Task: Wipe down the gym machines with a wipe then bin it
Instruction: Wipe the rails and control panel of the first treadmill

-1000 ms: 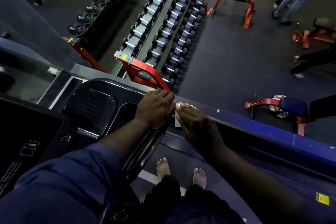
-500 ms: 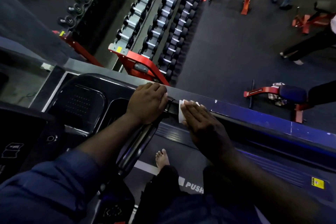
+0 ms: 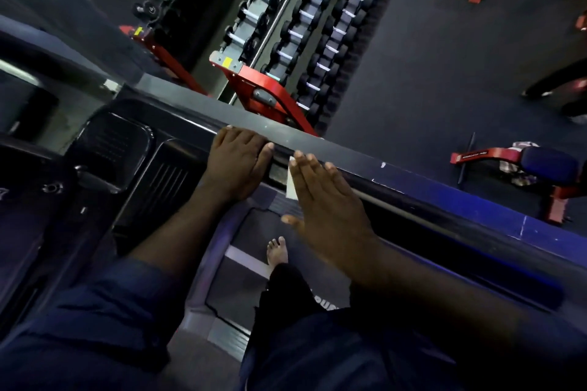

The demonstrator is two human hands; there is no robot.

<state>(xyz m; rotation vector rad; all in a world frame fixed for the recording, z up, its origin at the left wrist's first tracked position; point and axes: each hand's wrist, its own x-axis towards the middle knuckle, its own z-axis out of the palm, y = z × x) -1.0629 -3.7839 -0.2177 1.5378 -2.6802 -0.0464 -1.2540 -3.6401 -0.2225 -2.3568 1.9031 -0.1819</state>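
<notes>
Wiping: I am pressing my right hand flat, fingers straight, on the wipe.
Rail: stretching rightward from the wipe, nearer my right hand.
Left hand: resting just beside the wipe, grip unclear.

The machine's black rail bears a white wipe under the right hand.

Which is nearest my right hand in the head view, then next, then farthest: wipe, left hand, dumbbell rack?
1. wipe, pressed under the right hand.
2. left hand, just to its left.
3. dumbbell rack, far ahead and below.
</notes>
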